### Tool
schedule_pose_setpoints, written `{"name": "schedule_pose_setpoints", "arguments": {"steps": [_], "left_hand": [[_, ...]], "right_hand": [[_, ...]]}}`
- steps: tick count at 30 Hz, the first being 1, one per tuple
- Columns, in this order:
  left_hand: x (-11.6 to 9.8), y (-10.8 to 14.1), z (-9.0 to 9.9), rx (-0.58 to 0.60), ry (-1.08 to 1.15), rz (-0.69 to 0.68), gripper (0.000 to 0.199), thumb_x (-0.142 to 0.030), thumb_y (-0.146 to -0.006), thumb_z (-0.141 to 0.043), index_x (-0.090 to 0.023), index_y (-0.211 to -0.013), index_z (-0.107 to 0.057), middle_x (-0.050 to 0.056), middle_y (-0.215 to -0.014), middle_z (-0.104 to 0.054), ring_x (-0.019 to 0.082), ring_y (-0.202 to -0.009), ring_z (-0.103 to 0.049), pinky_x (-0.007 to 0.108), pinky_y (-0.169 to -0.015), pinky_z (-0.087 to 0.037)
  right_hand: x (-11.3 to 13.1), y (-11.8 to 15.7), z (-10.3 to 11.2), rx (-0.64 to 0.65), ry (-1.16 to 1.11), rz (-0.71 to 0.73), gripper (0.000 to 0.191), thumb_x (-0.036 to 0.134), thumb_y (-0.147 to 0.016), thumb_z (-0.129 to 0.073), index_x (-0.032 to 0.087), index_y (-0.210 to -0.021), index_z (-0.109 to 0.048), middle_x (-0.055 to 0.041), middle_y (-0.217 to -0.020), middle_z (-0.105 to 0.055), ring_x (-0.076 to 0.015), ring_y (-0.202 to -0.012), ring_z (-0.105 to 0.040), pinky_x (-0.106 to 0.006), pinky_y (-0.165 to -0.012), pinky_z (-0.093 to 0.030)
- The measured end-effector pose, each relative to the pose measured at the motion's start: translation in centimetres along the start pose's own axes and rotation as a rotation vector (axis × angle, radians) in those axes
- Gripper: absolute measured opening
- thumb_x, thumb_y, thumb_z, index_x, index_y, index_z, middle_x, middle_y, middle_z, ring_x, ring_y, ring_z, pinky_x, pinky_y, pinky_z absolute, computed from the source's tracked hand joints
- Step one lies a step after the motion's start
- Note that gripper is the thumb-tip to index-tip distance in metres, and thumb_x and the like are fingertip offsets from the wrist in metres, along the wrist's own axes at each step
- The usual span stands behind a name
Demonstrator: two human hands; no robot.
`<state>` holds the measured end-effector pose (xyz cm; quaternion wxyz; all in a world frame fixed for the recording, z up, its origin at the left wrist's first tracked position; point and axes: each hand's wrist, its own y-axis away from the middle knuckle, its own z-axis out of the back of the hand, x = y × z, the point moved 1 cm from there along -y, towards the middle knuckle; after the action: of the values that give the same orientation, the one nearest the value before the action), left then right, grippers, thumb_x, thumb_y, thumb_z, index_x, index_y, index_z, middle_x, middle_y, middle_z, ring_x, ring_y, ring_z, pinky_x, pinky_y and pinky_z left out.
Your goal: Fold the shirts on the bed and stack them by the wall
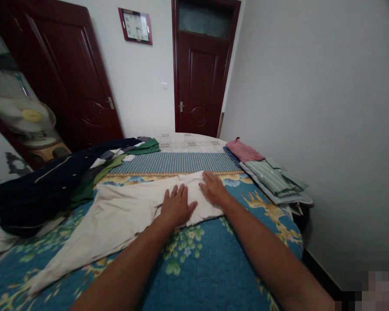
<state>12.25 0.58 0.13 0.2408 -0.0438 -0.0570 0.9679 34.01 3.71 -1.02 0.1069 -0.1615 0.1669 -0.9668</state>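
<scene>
Head view: my left hand (176, 210) and right hand (214, 190) lie flat, clutching nothing, on the wrinkled off-white cloth garment (126, 207); uneven pushing could bunch it.

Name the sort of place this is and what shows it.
Probably a bedroom: a blue patterned bedspread lies under the cream garment, folded clothes are stacked near one edge, and a clock hangs on the white wall.
</scene>
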Motion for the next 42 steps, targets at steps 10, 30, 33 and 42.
{"name": "schedule_pose_setpoints", "arguments": {"steps": [10, 30, 33, 42], "left_hand": [[0.1, 0.8, -0.2, -0.019, -0.044, -0.014, 0.078, -0.059, -0.105, -0.031, -0.010, -0.164, -0.041, 0.022, -0.171, -0.035, 0.039, -0.161, -0.027, 0.065, -0.129, -0.014], [0.9, 2.4, -0.6, -0.062, 0.005, -0.141, 0.087, -0.072, -0.102, -0.030, -0.012, -0.164, -0.043, 0.020, -0.172, -0.033, 0.039, -0.162, -0.024, 0.067, -0.130, -0.015], [0.9, 2.9, -0.4, 0.009, 0.008, -0.148, 0.110, -0.089, -0.092, -0.031, -0.008, -0.166, -0.037, 0.024, -0.173, -0.026, 0.042, -0.163, -0.019, 0.067, -0.130, -0.013], [0.5, 3.6, 0.6, -0.041, 0.072, -0.239, 0.103, -0.086, -0.094, -0.033, -0.014, -0.167, -0.036, 0.019, -0.175, -0.025, 0.039, -0.164, -0.015, 0.065, -0.131, -0.011]], "right_hand": [[2.4, 2.3, 0.4, 0.213, 0.116, -0.132, 0.073, 0.057, -0.109, -0.031, 0.013, -0.168, -0.033, -0.0152, -0.175, -0.027, -0.0308, -0.164, -0.018, -0.058, -0.131, -0.009], [4.5, 9.1, 2.8, 0.263, 0.087, -0.262, 0.085, 0.068, -0.104, -0.032, 0.015, -0.170, -0.030, -0.0113, -0.178, -0.016, -0.0383, -0.164, -0.012, -0.063, -0.130, -0.006], [4.6, 9.1, 2.9, 0.267, 0.085, -0.267, 0.085, 0.068, -0.103, -0.032, 0.015, -0.170, -0.030, -0.0117, -0.178, -0.016, -0.0386, -0.164, -0.012, -0.063, -0.130, -0.006], [4.6, 9.0, 3.0, 0.251, 0.081, -0.259, 0.084, 0.067, -0.103, -0.033, 0.016, -0.169, -0.032, -0.0121, -0.177, -0.019, -0.0389, -0.164, -0.015, -0.062, -0.130, -0.007]]}}
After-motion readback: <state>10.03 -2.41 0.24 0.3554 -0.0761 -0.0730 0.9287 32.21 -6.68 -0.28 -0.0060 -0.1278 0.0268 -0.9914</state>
